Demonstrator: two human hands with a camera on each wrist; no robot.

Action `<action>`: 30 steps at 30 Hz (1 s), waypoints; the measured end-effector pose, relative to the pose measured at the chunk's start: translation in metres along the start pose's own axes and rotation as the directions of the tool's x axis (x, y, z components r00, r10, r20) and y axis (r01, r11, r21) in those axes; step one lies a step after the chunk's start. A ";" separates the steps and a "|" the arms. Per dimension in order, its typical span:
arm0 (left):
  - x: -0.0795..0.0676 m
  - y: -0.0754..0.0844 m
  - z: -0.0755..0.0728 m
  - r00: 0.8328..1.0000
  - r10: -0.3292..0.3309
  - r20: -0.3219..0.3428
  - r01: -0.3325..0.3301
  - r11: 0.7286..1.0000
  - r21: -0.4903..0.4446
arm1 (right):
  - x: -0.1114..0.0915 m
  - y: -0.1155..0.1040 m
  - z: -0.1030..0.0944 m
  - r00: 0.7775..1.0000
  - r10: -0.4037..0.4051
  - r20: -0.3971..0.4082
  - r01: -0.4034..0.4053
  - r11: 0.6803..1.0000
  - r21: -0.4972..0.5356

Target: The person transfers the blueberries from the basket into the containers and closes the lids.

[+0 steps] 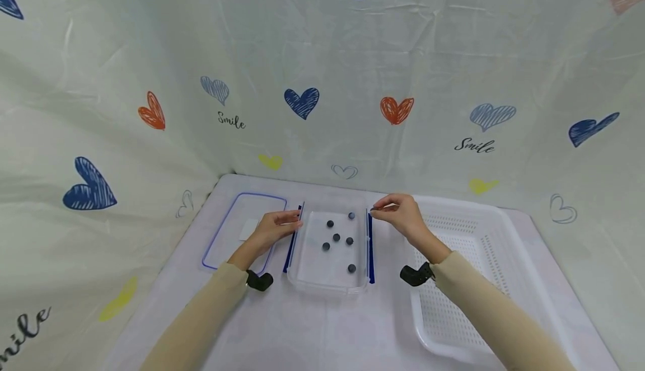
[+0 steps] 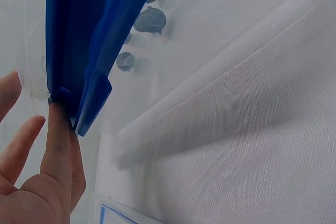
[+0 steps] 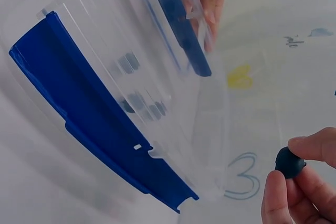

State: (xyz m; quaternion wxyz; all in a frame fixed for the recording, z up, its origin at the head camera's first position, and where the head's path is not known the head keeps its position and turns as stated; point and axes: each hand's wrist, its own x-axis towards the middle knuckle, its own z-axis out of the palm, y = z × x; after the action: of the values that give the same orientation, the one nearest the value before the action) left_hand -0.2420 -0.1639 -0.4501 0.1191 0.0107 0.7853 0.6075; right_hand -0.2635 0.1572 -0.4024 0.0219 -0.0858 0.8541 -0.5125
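Note:
A clear plastic box [image 1: 322,278], with blue side latches [image 2: 79,40] hanging down, stands in the middle of the table. Several small dark balls [image 1: 336,238] lie spread over its floor. At the box's left rim, my left hand [image 1: 274,228] holds the wall, its fingertips against the end of the blue latch in the left wrist view. My right hand [image 1: 400,214] is just beyond the right rim, near its far corner. Between its thumb and fingers it pinches a dark, round ball [image 3: 290,162] with a small nub on one side.
A clear lid with a blue edge [image 1: 220,226] lies left of the box, partly under the left forearm. To the right sits a large white perforated basket [image 1: 420,318], with the right forearm across it. A heart-printed sheet [image 1: 353,46] hangs behind the table.

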 end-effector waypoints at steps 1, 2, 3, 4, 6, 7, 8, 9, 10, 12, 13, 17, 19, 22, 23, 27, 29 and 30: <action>0.000 0.000 0.000 1.000 -0.001 0.001 0.001 1.000 -0.002 | 0.000 0.000 0.002 1.000 -0.003 0.003 0.003 1.000 -0.005; 0.001 0.000 0.000 1.000 -0.003 0.001 0.003 1.000 -0.001 | 0.001 0.001 0.003 1.000 -0.005 0.006 0.005 1.000 -0.008; 0.001 -0.001 0.000 1.000 -0.003 0.001 0.003 1.000 -0.001 | 0.001 0.001 0.005 1.000 -0.005 0.008 0.005 1.000 -0.011; 0.002 -0.002 0.000 1.000 -0.003 0.000 0.003 1.000 0.001 | 0.002 0.002 0.007 1.000 -0.005 0.011 0.005 1.000 -0.014; 0.007 -0.008 -0.001 1.000 -0.008 0.000 0.008 1.000 -0.009 | 0.002 0.002 0.010 1.000 -0.003 0.021 0.004 1.000 -0.024; 0.010 -0.012 -0.001 1.000 -0.010 0.000 0.010 1.000 -0.012 | 0.002 0.003 0.012 1.000 0.001 0.024 0.000 1.000 -0.026; 0.012 -0.015 -0.002 1.000 -0.012 -0.001 0.012 1.000 -0.016 | 0.002 0.003 0.013 1.000 0.004 0.027 -0.003 1.000 -0.028; 0.015 -0.019 -0.002 1.000 -0.010 -0.003 0.010 1.000 -0.017 | 0.002 0.003 0.015 0.999 0.007 0.031 -0.006 0.999 -0.034; 0.017 -0.023 -0.002 1.000 -0.013 -0.007 0.013 1.000 -0.019 | 0.002 0.004 0.017 0.999 0.006 0.035 -0.005 0.999 -0.042; 0.021 -0.028 -0.002 1.000 -0.016 -0.017 0.016 1.000 -0.022 | 0.002 0.005 0.020 0.999 0.017 0.040 -0.015 0.998 -0.054; 0.022 -0.030 -0.001 1.000 -0.016 -0.023 0.016 1.000 -0.019 | 0.002 0.005 0.022 0.999 0.022 0.042 -0.019 0.998 -0.059; 0.025 -0.035 -0.001 0.999 -0.010 -0.041 0.010 1.000 -0.014 | 0.002 0.007 0.028 0.997 0.036 0.064 -0.031 0.997 -0.074; 0.025 -0.036 -0.001 0.999 -0.005 -0.044 0.005 1.000 -0.013 | 0.002 0.008 0.031 0.997 0.034 0.072 -0.029 0.997 -0.071; 0.023 -0.036 -0.001 0.999 0.002 -0.044 -0.003 1.000 -0.016 | 0.001 0.009 0.034 0.997 0.027 0.077 -0.022 0.998 -0.060; 0.021 -0.032 -0.001 0.999 -0.001 -0.039 0.000 1.000 -0.020 | 0.001 0.009 0.035 0.997 0.024 0.077 -0.019 0.998 -0.058; 0.008 -0.013 0.000 1.000 0.007 -0.015 -0.007 1.000 -0.024 | 0.002 0.010 0.037 0.997 0.015 0.076 -0.009 0.998 -0.068; 0.003 -0.005 0.000 1.000 0.000 -0.006 0.000 1.000 -0.022 | 0.002 0.009 0.037 0.997 0.019 0.075 -0.013 0.997 -0.073; 0.003 -0.005 0.000 1.000 0.005 -0.006 -0.005 1.000 -0.016 | 0.002 0.008 0.037 0.997 0.020 0.074 -0.014 0.997 -0.076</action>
State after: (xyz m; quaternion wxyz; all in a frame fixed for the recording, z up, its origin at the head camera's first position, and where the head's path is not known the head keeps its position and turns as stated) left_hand -0.2442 -0.1646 -0.4555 0.1152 0.0098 0.7806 0.6142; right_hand -0.2620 0.1284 -0.4267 0.0551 -0.0985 0.8722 -0.4760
